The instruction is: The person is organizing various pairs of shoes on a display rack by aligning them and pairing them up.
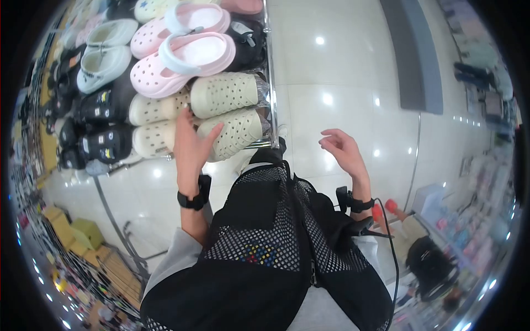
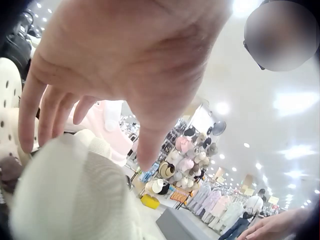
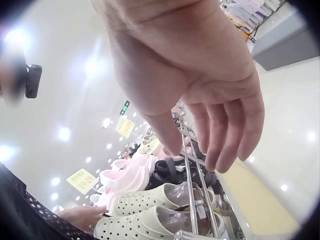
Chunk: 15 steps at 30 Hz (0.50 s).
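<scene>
My left hand [image 1: 191, 146] reaches over the edge of a shoe display, thumb spread from the fingers. It is at the near one of two pale cream clogs [image 1: 238, 134] with many small holes. Its fingertips lie close to the gap between this pair and the beige clogs [image 1: 154, 139] to the left. In the left wrist view, the fingers [image 2: 59, 112] hang down behind a blurred cream clog [image 2: 75, 190], with the thumb apart on the other side. Over the floor, right of the display, my right hand [image 1: 343, 153] hovers with loosely bent fingers, holding nothing.
Pink clogs [image 1: 160, 66] with pale straps are stacked behind the cream pair. Black clogs [image 1: 107, 144] and pale green ones [image 1: 105, 69] sit further left. A metal rail [image 1: 274, 83] edges the display. A grey bench [image 1: 414, 60] stands across the aisle; another person is at lower right.
</scene>
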Tool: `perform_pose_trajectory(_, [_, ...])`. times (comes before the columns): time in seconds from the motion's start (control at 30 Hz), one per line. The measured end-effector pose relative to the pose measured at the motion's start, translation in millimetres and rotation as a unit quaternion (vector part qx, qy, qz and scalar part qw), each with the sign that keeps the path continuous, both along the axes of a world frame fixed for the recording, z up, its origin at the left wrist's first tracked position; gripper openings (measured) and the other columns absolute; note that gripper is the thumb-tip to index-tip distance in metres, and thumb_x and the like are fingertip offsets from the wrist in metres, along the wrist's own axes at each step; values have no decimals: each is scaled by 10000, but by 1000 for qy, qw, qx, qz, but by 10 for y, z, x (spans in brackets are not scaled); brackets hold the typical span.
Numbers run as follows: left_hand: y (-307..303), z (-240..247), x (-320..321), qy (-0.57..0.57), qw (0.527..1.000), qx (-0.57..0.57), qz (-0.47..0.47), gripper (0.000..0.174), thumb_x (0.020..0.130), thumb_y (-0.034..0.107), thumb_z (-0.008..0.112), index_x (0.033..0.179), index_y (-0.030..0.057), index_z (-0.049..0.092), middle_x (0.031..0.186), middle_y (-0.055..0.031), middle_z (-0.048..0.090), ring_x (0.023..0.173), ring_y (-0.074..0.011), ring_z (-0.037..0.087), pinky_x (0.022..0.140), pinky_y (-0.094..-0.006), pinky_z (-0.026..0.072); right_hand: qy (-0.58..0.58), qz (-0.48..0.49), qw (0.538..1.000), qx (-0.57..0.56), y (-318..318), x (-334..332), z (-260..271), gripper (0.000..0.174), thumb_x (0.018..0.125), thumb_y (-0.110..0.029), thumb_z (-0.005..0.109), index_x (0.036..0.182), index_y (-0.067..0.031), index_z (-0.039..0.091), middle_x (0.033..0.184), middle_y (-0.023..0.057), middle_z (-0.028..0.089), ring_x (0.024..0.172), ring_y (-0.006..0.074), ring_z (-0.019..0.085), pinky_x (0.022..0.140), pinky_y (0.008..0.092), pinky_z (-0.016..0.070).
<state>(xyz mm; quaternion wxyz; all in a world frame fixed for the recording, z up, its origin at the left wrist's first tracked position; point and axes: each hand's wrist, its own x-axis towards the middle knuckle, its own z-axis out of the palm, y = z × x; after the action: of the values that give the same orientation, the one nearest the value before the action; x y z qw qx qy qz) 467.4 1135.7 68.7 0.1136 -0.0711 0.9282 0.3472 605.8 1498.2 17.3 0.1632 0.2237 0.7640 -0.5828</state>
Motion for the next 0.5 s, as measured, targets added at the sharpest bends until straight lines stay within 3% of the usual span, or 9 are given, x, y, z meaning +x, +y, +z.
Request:
perform_pose_trajectory(0.07, [99, -65, -152, 56, 996, -49, -52, 951, 830, 378, 885, 1515, -62, 393, 1403, -282, 585, 1288, -401, 604, 1070, -438, 493, 15, 53, 998, -3, 80, -332, 28, 325, 974, -189, 736, 1235, -4, 677, 984, 98, 770, 868, 137, 691, 804, 287, 551])
perform_pose_trajectory(0.2, [284, -177, -301, 70, 994, -86, -9, 931, 834, 381, 874, 1494, -85, 413, 1427, -314, 551, 1290, -431, 587, 1057, -462, 491, 32, 138, 990, 0, 24, -907, 127, 332, 972, -197, 742, 1236, -6, 678, 999, 95, 769, 870, 130, 686, 800, 288, 552])
perform_pose_trajectory(0.37, [352, -276, -489, 51, 993, -59, 94, 787, 866, 334, 839, 1419, -86, 469, 1303, -326, 634, 1203, -467, 631, 994, -500, 515, 37, 241, 970, -20, -72, -1447, 162, 356, 967, -231, 752, 1240, -14, 680, 1003, 85, 760, 869, 131, 680, 798, 292, 552])
perform_pose_trajectory(0.43, [379, -215, -530, -8, 990, -87, 112, 702, 869, 298, 833, 1373, -68, 509, 1219, -298, 688, 1156, -473, 656, 953, -515, 527, 36, 274, 960, -33, -60, -1590, 165, 356, 970, -234, 748, 1242, -15, 680, 1003, 83, 760, 871, 133, 682, 804, 292, 553])
perform_pose_trajectory(0.5, [414, -308, -544, 9, 984, -111, 136, 643, 851, 276, 844, 1308, -53, 534, 1164, -282, 708, 1104, -472, 677, 918, -523, 538, 34, 304, 951, -48, -49, -1728, 157, 356, 972, -238, 744, 1244, -16, 680, 1003, 81, 760, 873, 134, 683, 809, 293, 553])
